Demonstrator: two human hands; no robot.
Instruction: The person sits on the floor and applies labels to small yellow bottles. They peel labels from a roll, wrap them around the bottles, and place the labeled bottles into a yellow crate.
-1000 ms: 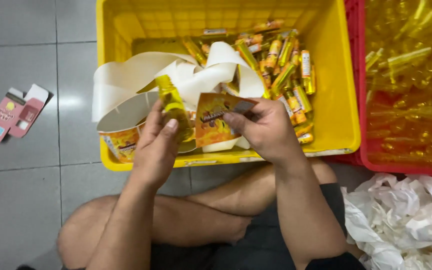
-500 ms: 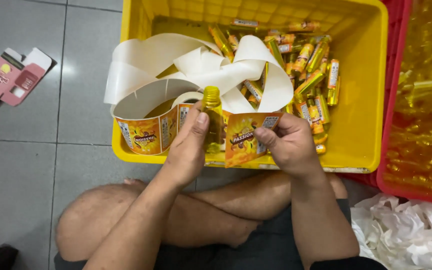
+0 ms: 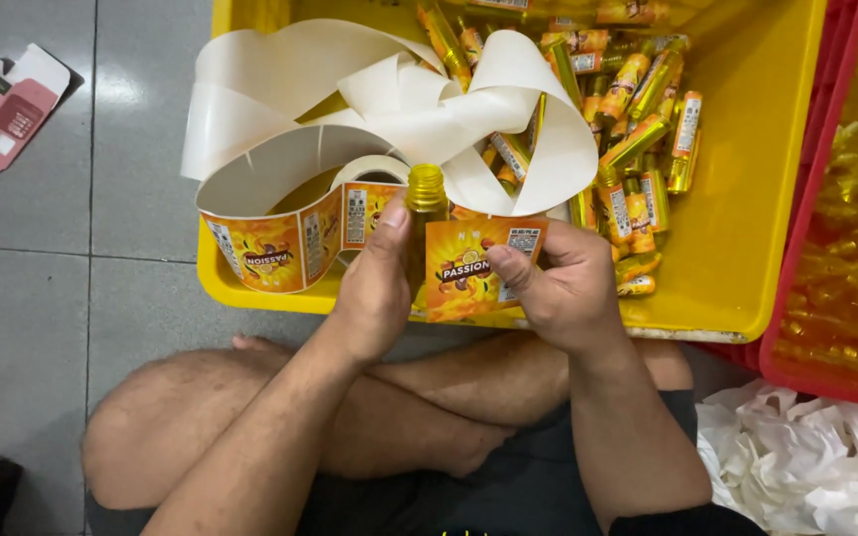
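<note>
Standing upright, long axis vertical and cap up, the bottle (image 3: 425, 203) sits at the near rim of the yellow crate (image 3: 747, 248), grasped by the left hand (image 3: 374, 288), thumb against its side. Just right of it, touching the bottle, an orange rectangular label (image 3: 469, 273) is pinched by the right hand (image 3: 563, 288) at its right edge. More orange labels run along a white backing strip (image 3: 369, 109) curling over the crate's left half; labelled bottles (image 3: 638, 129) lie heaped to the right. A pink carton (image 3: 2, 109) lies flat on the floor at left. Both forearms reach forward over crossed legs.
</note>
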